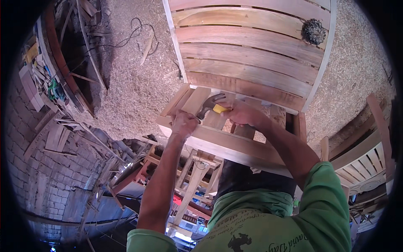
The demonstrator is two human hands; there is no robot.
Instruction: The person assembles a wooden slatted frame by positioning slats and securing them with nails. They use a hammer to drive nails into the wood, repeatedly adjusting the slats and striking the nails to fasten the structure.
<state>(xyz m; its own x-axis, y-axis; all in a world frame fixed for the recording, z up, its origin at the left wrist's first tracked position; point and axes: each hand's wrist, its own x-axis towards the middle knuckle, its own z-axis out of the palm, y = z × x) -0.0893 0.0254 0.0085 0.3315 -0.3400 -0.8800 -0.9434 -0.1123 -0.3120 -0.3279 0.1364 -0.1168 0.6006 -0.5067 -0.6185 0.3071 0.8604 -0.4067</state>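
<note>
My right hand [244, 114] is closed round the yellow grip of a hammer [218, 108]. The dark metal hammer head is close to the fingers of my left hand [184, 124]. That left hand is curled on the near rail [235, 140] of a wooden frame, beside the end of a short slat [197, 100]. Its fingertips look pinched together, and what they hold, if anything, is too small to make out. Under the hammer runs another pale slat [215, 121], spanning the frame from near rail to far side.
A wide slatted wooden panel [252, 54] joins the frame's far side, with a dark tangled bundle [313, 32] on it. Sawdust [121, 90] covers the ground. A black cable [133, 33] lies at the left. Scrap wood [56, 136] and another slatted piece [364, 166] flank me.
</note>
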